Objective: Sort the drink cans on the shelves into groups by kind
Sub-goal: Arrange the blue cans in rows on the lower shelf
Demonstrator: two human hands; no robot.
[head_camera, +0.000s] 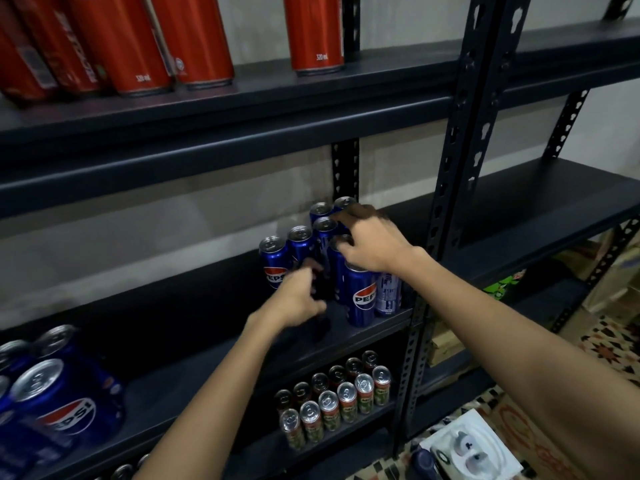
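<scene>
Nearest me, at the lower left, I see a cluster of blue Pepsi cans (pixel 55 396) on the middle shelf (pixel 194 372). Below it, small green-and-red cans (pixel 332 403) stand in rows on the lower shelf. Further in, my left hand (pixel 298 299) reaches among the blue cans at the shelf's right end (pixel 360 296), its fingers curled and blurred; I cannot tell whether they hold one. My right hand (pixel 374 244) rests spread over the tops of that group, fingertips touching the lids. Farthest up, tall red cans (pixel 194 36) stand on the top shelf (pixel 311 98).
</scene>
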